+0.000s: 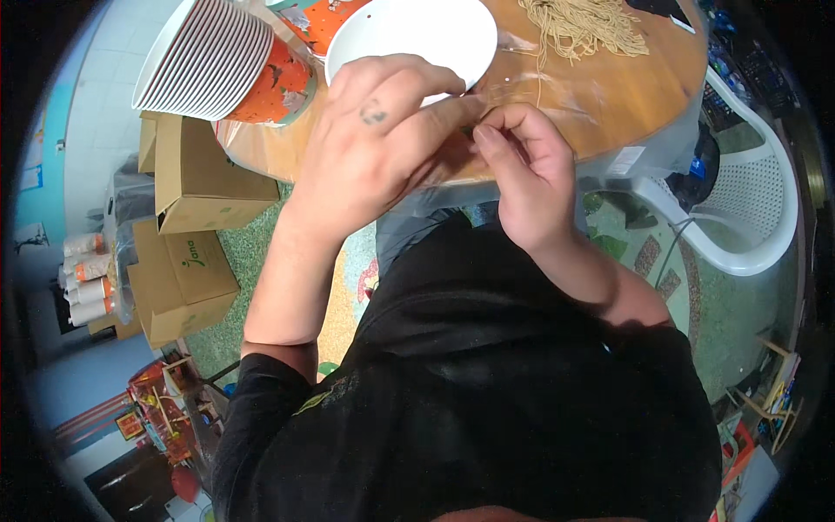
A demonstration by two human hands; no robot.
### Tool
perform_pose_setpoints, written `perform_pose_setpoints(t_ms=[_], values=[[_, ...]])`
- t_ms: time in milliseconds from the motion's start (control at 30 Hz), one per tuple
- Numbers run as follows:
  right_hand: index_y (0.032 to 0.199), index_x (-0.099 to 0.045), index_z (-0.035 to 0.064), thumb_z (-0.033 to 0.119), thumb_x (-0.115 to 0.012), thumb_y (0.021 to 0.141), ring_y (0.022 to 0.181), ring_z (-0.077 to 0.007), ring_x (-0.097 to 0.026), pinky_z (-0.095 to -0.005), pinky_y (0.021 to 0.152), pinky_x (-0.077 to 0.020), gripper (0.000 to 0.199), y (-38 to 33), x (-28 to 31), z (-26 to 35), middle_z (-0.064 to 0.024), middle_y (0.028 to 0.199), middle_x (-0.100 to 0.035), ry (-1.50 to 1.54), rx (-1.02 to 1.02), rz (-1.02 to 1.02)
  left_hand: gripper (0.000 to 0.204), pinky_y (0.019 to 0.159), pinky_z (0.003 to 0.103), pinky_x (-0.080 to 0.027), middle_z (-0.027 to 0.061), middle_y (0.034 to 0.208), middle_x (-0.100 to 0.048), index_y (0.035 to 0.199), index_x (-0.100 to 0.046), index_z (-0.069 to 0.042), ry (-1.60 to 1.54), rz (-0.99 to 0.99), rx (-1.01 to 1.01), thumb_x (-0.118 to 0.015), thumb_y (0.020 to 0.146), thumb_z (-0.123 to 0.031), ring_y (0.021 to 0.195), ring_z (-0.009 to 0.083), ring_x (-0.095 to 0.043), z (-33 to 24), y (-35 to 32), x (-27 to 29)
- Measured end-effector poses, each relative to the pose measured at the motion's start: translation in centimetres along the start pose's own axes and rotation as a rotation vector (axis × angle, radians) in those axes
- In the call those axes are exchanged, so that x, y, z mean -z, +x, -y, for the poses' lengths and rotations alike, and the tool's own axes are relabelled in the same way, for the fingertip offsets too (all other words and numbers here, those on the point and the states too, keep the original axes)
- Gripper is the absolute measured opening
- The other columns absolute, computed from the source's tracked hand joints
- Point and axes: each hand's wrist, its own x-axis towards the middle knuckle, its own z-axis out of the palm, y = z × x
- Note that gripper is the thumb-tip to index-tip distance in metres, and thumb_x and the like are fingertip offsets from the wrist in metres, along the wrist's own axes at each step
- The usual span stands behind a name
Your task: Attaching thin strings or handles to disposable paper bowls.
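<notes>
Left hand: here it is, the left hand (374, 143), back uppermost, a dark mark showing on it, fingers bent and reaching across toward its partner; whether the fingertips clamp on anything, one cannot tell.
Right hand: just beside it comes the right hand (535, 174), thumb and forefinger curled close toward each other, tips facing the left hand's thumb; whether they meet on something is hidden.
White bowl: right there beyond the left knuckles, the round white bowl (417, 39), its near edge partly covered by those fingers, a small dark speck up near its far side.
Patterned tub: past the left hand, next to the bowl, an orange tub (326, 22), only partly in sight.
Tub stack: to the left of the left hand, a tall nest of tubs (209, 61), tilted, white rims packed tight, the orange side toward the hand.
Tabletop: under and around both hands, brown wood (644, 96) with clear plastic sheeting (600, 170) hanging at the near edge.
Tan strings: beyond the right hand, a loose heap of tan strings (587, 26), one strand trailing back toward that hand.
Cartons: farther out, left of the left forearm, open brown cartons (209, 174).
Chair: well off to the right hand's right, a white plastic chair (757, 187).
</notes>
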Motion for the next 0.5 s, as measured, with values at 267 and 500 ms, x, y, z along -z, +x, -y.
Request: perform_pose_setpoints(t_ms=[267,500], values=[[0.111,-0.068,-0.0030,0.001,-0.069,0.110,0.083,-0.0039,-0.066,-0.0220,0.077,-0.0541,0.004,-0.1,-0.4,1.0,0.0004,0.093,-0.073,-0.054,0.025,0.102,0.030,0.095,0.043,-0.053,0.0004,0.116,-0.073,0.098,-0.079,-0.011,0.024,-0.049,-0.065,-0.085,0.070,-0.021,0.112,0.0245,-0.070,0.5,-0.4,-0.4],[0.107,-0.070,-0.0051,0.000,-0.074,0.108,0.074,-0.0043,-0.067,-0.0228,0.070,-0.0564,0.006,0.1,-0.3,1.2,0.0000,0.082,-0.074,-0.046,0.052,0.115,0.030,0.094,0.043,-0.054,0.0014,0.117,-0.074,0.100,-0.079,-0.010,-0.030,-0.022,-0.040,-0.086,0.071,-0.014,0.109,0.0252,-0.071,0.7,-0.5,-0.2]])
